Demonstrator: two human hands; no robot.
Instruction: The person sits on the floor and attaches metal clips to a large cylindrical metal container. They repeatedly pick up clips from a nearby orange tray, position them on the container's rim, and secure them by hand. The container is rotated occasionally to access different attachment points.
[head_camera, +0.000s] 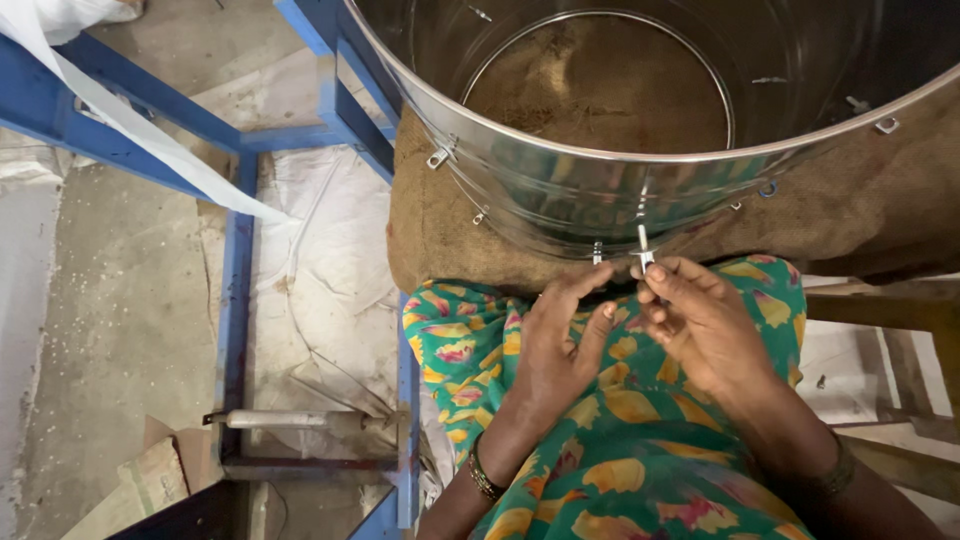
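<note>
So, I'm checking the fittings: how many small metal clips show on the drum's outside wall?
4 at least: left clip, lower-left clip, front clip, right clip. Others may be hidden behind the drum.

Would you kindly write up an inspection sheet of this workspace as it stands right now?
Surface: brown burlap padding under the drum, over a blue metal frame.
Job's things: large shiny metal drum, open end toward the camera, small clips along its rim; a small metal fastener pinched close to the rim.
Clutter: a metal rod, cardboard scraps and white sacking on the floor.
Hands: right hand pinches the fastener; left hand beside it, fingertips near the drum rim, holding nothing visible.
Cables: thin strands or wires lie on the sacking; which, I cannot tell.
Surroundings: dusty concrete floor; wooden slats at right.
</note>
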